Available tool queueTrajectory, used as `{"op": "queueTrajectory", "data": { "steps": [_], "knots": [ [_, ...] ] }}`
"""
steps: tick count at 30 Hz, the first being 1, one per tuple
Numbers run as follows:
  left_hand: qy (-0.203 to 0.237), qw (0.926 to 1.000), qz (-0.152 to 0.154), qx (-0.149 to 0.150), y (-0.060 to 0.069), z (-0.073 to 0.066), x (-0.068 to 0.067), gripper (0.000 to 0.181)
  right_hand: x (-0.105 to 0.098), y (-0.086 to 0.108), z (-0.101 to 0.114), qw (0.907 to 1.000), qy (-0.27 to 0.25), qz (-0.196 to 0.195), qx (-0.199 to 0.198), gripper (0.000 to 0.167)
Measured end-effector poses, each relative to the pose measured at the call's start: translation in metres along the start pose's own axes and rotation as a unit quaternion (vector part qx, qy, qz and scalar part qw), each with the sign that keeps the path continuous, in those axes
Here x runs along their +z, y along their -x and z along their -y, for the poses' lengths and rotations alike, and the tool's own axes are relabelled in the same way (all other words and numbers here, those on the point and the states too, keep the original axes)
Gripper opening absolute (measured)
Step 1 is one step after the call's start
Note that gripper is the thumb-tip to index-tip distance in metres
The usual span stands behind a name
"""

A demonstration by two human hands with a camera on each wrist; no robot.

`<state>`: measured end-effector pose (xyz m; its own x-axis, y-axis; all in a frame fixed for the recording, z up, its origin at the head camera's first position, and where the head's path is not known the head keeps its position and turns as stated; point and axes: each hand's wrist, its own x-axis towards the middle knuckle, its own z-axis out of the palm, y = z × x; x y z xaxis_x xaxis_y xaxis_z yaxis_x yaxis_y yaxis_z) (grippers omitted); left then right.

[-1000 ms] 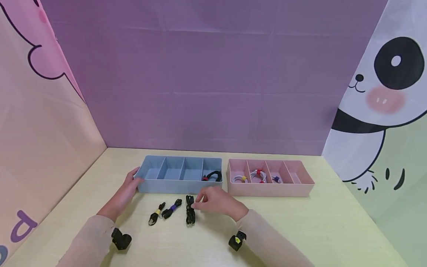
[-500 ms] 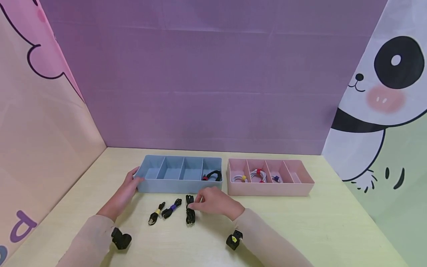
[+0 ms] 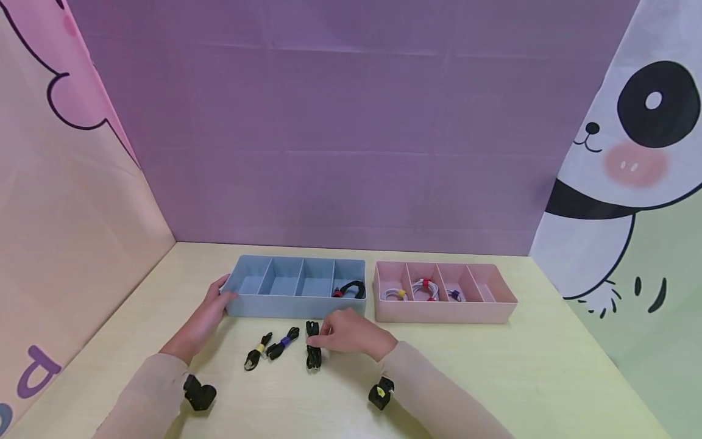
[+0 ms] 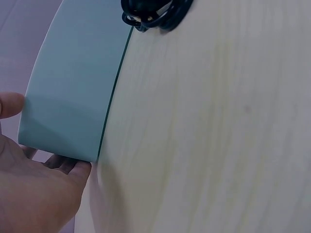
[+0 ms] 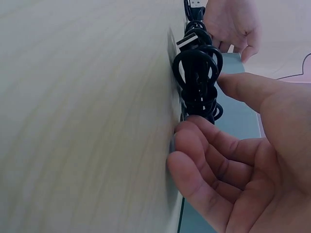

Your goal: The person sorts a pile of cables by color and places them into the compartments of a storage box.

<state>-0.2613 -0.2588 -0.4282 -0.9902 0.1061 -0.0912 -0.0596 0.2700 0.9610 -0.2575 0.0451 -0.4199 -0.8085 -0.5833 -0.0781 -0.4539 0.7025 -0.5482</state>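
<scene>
My left hand (image 3: 211, 305) holds the left end of a blue divided box (image 3: 296, 306), its thumb by the rim and its fingers against the end wall in the left wrist view. My right hand (image 3: 351, 332) is at a bundled black USB cable (image 3: 313, 360) in front of that box. In the right wrist view the thumb lies on one side of the cable bundle (image 5: 197, 73) and curled fingers touch the other, pinching it on the table. Left of it lie a black cable with a purple tie (image 3: 284, 342) and another with a yellow tie (image 3: 258, 352).
A black cable with a red tie (image 3: 351, 288) sits in the blue box's rightmost compartment. Beside that box stands a pink divided box (image 3: 446, 313) with coiled white cables (image 3: 425, 288) in several compartments. A purple backdrop (image 3: 351, 134) rises behind the table (image 3: 274, 408).
The right hand and wrist have shifted slightly left, and the thumb now reaches across the black cable bundle. The left hand, both boxes and the cables have stayed in place.
</scene>
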Motion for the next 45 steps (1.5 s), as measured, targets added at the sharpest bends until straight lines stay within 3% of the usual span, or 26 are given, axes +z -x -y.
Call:
{"op": "queueTrajectory", "data": {
  "steps": [12,30,45],
  "knots": [
    [-0.002,1.0,0.002,0.005,0.0017,0.0006,0.0002,0.074,0.0059,-0.0045,0.0002,0.9997,0.004,0.004,0.022,0.051],
    [0.002,1.0,0.004,-0.005,-0.0008,0.0,0.0004,0.073,0.0056,-0.0038,-0.0054,0.9992,-0.033,-0.01,0.018,0.029],
    [0.003,1.0,0.004,0.002,-0.0014,0.001,0.0002,0.072,0.0024,-0.0029,-0.0048,0.9989,-0.039,-0.024,0.002,0.024]
  ]
}}
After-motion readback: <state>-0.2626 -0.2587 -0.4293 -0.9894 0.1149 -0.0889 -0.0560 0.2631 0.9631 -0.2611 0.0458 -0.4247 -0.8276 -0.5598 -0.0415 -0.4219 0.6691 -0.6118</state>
